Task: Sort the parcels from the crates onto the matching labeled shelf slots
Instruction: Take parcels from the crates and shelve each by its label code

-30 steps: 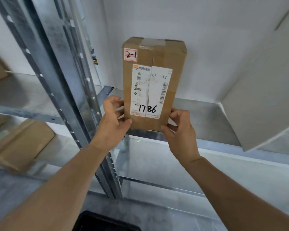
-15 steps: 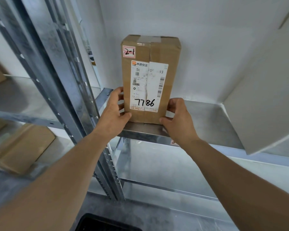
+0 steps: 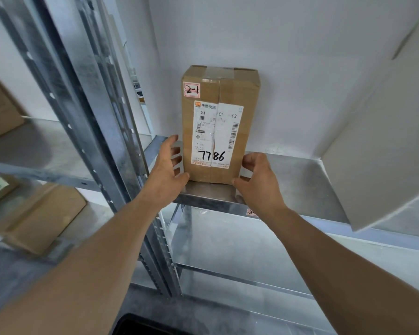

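Observation:
A tall brown cardboard parcel point(image 3: 218, 97), marked "2-1" on a red tag and "7786" in black, stands upright on the metal shelf point(image 3: 300, 180) against the white back wall. My left hand point(image 3: 166, 170) is at its lower left side, fingers spread and nearly straight, thumb at the bottom corner. My right hand point(image 3: 257, 180) sits at its lower right side with loosely curled fingers and a thin gap to the box. A red slot label point(image 3: 251, 212) on the shelf's front edge is partly hidden by my right wrist.
A large white box point(image 3: 385, 141) fills the shelf's right part. A steel upright point(image 3: 102, 131) stands on the left. Beyond it, brown parcels point(image 3: 41, 213) lie on the neighbouring shelves. A black crate's rim point(image 3: 140, 325) shows at the bottom.
The parcel went from held at the shelf's front edge to standing further back on the shelf. Both hands loosened their grip and now lie beside its base.

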Demonstrator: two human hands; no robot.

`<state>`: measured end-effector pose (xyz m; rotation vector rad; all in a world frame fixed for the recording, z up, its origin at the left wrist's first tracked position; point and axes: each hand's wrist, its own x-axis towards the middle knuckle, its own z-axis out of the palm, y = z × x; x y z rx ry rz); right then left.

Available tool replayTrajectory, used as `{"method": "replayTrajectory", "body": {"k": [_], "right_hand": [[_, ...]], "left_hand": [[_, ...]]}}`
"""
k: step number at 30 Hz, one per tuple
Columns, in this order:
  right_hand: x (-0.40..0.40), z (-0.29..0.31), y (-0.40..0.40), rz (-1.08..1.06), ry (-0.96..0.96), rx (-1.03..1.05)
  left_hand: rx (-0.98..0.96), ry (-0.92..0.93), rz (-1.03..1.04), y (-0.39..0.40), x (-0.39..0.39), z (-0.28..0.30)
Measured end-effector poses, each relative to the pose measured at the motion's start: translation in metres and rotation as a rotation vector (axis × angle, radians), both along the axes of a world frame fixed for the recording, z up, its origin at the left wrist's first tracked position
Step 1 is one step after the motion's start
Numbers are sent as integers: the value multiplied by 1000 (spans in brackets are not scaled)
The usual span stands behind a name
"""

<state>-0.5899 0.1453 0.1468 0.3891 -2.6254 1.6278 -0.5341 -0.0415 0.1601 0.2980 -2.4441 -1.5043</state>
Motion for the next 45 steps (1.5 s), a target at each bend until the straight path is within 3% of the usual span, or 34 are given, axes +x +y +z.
{"method": "replayTrajectory", "body": {"k": [4, 9, 15, 17, 26, 31, 38, 45], "right_hand": [[26, 7, 10, -43, 54, 69], [104, 5, 26, 3, 231, 310], [242, -20, 27, 324, 324, 587], [288, -23, 27, 437, 265, 699], [438, -35, 35, 756, 299, 909], [471, -29, 36, 875, 395, 1004], [496, -23, 39, 1009, 547, 934], [516, -34, 67, 1151, 513, 921]], "left_hand": [[-40, -4, -15, 3, 33, 3], [-167, 26, 44, 24, 127, -10], [-373, -149, 144, 69, 281, -44], [-408, -240, 214, 79, 331, -49], [-439, -530, 387, 115, 506, -67], [-430, -650, 448, 136, 552, -79], [-424, -777, 621, 166, 585, -69], [-375, -950, 711, 227, 605, -70]]}}
